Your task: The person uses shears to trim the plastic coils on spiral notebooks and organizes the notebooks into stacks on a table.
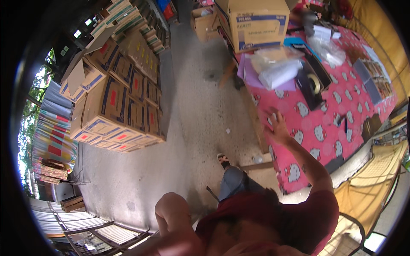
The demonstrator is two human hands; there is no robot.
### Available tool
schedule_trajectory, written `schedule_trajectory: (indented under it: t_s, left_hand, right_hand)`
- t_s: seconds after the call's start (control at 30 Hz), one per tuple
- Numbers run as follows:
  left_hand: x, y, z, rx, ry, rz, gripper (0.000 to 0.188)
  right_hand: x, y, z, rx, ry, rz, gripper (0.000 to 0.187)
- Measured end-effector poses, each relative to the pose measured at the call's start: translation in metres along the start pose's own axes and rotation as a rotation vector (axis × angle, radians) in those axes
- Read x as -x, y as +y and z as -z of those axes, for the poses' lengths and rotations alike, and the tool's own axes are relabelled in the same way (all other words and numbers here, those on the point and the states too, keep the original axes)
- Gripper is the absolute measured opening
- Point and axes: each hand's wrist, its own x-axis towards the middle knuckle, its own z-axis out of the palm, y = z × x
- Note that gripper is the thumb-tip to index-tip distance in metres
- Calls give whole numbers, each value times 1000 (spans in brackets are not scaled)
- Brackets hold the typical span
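Observation:
My right hand (278, 129) rests on the near left edge of a table with a pink cartoon-cat cloth (316, 141). Its fingers are spread, and nothing is held in it. Just beyond it lie purple sheets (247, 71) and a clear plastic package (279, 73). To their right, a roll of tape (314, 83) sits on a long black box (306, 91). Of my left arm, only a bent part shows at the lower middle; my left hand is out of sight.
Stacked cartons (115, 102) stand on the concrete floor (192, 128) at the left. A large open carton (260, 25) stands at the table's far end. A blue-grey box (365, 79) lies at the right, beside yellow tarpaulin (386, 38). My foot (222, 159) is beside the table.

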Motion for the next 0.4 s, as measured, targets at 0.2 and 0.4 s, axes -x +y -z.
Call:
schedule_trajectory:
  t_s: [0.2,0.4]
  left_hand:
    - [71,-110,105,-856,-210,601,47]
    - [167,-344,187,-660,-875,700,33]
  right_hand:
    - [-268,-1,105,-33,611,217,44]
    - [-562,104,136,250,439,-87,65]
